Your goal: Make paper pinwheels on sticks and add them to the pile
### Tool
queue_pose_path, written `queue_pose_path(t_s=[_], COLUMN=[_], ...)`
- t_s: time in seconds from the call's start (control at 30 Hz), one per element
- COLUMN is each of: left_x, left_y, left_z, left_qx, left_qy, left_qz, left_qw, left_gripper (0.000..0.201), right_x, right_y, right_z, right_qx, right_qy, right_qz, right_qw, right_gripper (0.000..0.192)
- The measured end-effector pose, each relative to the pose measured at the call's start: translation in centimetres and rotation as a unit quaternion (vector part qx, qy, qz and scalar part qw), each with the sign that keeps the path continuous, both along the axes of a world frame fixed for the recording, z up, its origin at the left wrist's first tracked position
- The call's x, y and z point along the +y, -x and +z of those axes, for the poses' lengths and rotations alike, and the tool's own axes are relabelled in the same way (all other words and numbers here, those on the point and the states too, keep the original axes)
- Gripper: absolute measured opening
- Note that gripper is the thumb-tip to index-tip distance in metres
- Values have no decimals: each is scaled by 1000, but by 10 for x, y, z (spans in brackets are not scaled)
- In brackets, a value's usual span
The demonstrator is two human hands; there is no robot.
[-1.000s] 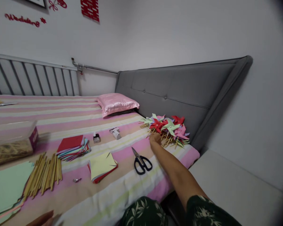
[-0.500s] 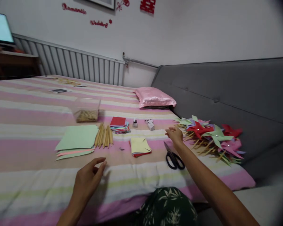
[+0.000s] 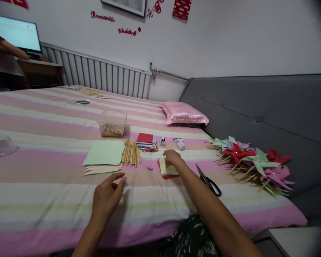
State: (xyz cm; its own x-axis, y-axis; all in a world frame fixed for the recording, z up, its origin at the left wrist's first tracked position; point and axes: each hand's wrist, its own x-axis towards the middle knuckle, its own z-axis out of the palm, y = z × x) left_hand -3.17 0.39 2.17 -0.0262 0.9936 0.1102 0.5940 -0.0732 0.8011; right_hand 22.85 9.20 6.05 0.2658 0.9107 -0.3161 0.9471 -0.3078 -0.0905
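My left hand [image 3: 108, 192] hovers over the near part of the striped bed, thumb and forefinger curved apart with nothing between them. Just beyond it lie large pale green sheets [image 3: 104, 153] and a row of thin wooden sticks [image 3: 131, 153]. My right hand [image 3: 172, 157] is above a small stack of cut paper squares, yellow on top [image 3: 164, 169], and covers part of it. Its fingers are loosely bent, tips partly hidden, and no object shows in them. Black-handled scissors [image 3: 208, 180] lie beside the right forearm. A tiny metallic bit [image 3: 149, 168] rests left of the yellow stack.
Behind are a red-topped paper stack [image 3: 145, 138], a small bottle [image 3: 163, 141], a small white box [image 3: 180, 144] and a clear box of sticks [image 3: 112, 125]. Finished paper pinwheels [image 3: 253, 160] are heaped at right, by the grey headboard [image 3: 256, 103]. Another person's arm [image 3: 10, 48] shows far left.
My right hand has moved left from near the pinwheels to over the yellow paper stack. My left hand keeps much the same pose. The view has turned slightly left.
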Motion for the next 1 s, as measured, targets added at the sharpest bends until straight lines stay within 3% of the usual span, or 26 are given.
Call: queue_pose_path(t_s=[0.1,0.2,0.27,0.43,0.67,0.87,1.0], left_x=[1,2,2,1,2,1,2], left_y=[1,-1,-1,-4,-13,-16,-16], left_z=[0,-1,-2,-5,-5,-5,-5], left_qx=[-1,6,12,20,47,56,55], left_qy=[-3,-8,-12,-11,-6,11,9], left_qz=[-1,-11,-16,-23,-19,-16,-16], left_qw=[1000,1000,1000,999,999,998,998], left_gripper=[37,37,37,39,40,40,41], right_x=[-11,-19,-22,-25,-31,-34,-34], right_y=[-11,-25,-32,-41,-47,-45,-45], right_z=[-10,-15,-18,-27,-36,-33,-29], right_qx=[-33,-39,-40,-38,-27,-26,-22], right_qy=[3,-25,-42,-84,-155,-207,-225], right_qz=[26,70,93,124,114,50,4], right_qw=[999,996,994,988,981,977,974], right_gripper=[33,64,73,64,59,24,18])
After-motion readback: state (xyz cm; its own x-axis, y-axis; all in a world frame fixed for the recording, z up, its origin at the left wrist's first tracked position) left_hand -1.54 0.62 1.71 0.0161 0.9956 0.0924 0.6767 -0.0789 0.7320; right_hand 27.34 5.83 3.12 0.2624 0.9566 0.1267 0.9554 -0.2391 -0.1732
